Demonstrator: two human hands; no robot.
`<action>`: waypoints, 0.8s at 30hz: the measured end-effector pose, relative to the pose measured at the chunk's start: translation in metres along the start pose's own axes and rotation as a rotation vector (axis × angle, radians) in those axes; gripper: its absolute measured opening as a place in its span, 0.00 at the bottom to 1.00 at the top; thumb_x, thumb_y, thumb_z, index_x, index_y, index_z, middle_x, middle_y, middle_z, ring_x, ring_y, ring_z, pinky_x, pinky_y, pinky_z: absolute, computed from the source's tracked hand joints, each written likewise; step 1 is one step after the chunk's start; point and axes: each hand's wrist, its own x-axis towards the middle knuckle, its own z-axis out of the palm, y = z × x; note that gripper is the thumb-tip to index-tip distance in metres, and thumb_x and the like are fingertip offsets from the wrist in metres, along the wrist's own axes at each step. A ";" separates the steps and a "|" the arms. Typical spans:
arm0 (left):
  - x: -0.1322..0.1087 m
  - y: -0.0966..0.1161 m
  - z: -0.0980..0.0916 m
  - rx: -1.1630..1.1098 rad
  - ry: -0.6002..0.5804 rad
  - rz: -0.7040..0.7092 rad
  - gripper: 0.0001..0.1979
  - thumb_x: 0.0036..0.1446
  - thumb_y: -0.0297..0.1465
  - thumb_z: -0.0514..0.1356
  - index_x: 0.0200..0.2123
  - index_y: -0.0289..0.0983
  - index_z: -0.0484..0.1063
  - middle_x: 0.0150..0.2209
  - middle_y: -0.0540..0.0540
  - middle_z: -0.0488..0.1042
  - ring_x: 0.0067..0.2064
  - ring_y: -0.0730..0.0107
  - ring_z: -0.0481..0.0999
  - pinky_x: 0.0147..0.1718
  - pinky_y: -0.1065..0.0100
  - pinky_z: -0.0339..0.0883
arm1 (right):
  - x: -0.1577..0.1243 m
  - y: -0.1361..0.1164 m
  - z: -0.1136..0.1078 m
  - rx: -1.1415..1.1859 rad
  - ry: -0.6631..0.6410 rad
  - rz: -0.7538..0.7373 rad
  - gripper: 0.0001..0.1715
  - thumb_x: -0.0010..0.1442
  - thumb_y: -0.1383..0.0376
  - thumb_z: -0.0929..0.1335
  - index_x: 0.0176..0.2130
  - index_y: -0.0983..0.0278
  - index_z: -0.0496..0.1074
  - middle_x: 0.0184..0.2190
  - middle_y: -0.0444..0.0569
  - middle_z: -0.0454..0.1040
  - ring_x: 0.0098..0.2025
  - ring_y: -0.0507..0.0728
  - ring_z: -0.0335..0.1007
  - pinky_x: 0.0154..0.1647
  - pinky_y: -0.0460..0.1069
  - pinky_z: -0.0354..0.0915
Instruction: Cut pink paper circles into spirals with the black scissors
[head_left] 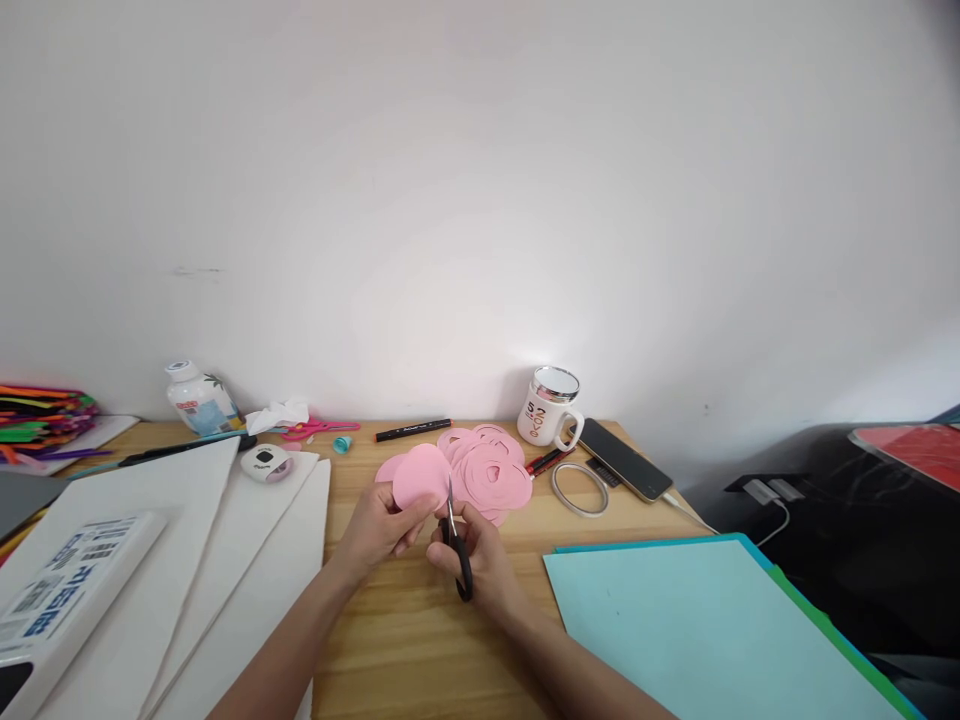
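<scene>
Between the thumb and fingers of my left hand (385, 525) is a rounded piece of pink paper (420, 474), tilted up toward me. My right hand (480, 560) grips black-handled scissors (463, 572), their blades pointing up along the paper's right edge. Whether the blades touch the paper I cannot tell. Just behind my hands lies a loose pile of pink paper cutouts (491, 470) with curved edges. Another pink piece shows partly behind the held one, at its left.
White sheets (285, 570) and a boxed item (75, 575) lie left. A bottle (201, 398), pink scissors (311, 429) and black marker (412, 430) sit toward the wall. Right are a mug (546, 412), tape ring (580, 490), phone (624, 460) and light blue sheets (697, 620).
</scene>
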 end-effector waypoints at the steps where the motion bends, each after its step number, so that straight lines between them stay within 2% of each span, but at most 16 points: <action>1: 0.000 0.000 0.000 -0.002 -0.002 0.000 0.19 0.46 0.42 0.61 0.14 0.35 0.63 0.10 0.56 0.59 0.12 0.82 0.54 0.11 0.76 0.43 | 0.000 0.000 0.000 0.004 -0.003 0.001 0.26 0.42 0.55 0.75 0.35 0.62 0.62 0.20 0.38 0.63 0.21 0.48 0.52 0.20 0.43 0.48; 11: 0.003 -0.006 -0.001 0.012 0.010 0.017 0.21 0.46 0.42 0.61 0.13 0.36 0.59 0.10 0.56 0.57 0.13 0.82 0.53 0.13 0.75 0.44 | 0.000 0.004 -0.001 0.000 0.006 0.029 0.25 0.44 0.52 0.73 0.33 0.63 0.62 0.16 0.35 0.59 0.17 0.46 0.48 0.17 0.42 0.47; 15: 0.003 -0.005 -0.002 0.014 0.012 0.032 0.21 0.47 0.42 0.61 0.13 0.36 0.59 0.10 0.56 0.57 0.13 0.82 0.53 0.13 0.75 0.44 | 0.000 0.006 -0.002 0.000 0.013 0.038 0.24 0.44 0.52 0.73 0.32 0.62 0.62 0.14 0.34 0.57 0.15 0.46 0.50 0.16 0.42 0.49; 24: 0.004 -0.006 -0.003 -0.029 0.017 0.073 0.21 0.48 0.41 0.60 0.13 0.36 0.58 0.10 0.57 0.57 0.13 0.83 0.52 0.13 0.75 0.44 | 0.000 -0.003 0.001 -0.035 0.018 0.047 0.22 0.44 0.53 0.72 0.30 0.63 0.62 0.12 0.34 0.61 0.12 0.46 0.53 0.13 0.41 0.49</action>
